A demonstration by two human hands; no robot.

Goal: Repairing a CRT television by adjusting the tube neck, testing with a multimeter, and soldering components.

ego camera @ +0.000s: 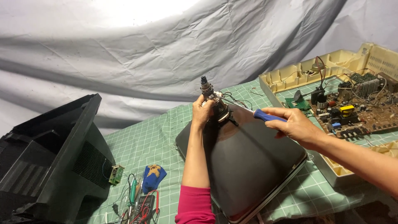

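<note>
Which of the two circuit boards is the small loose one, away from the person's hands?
The small green circuit board lying on the checked cloth beside the black TV casing. The other, large brown board, sits inside the cream casing at right.

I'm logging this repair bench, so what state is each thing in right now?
Picture tube: out of its casing, lying face down on the cloth.
Screwdriver: in the right hand, tip at the tube's neck.
Tube neck: upright, gripped by the left hand.
Circuit board: exposed in its tray.
Black casing: set aside.
</note>
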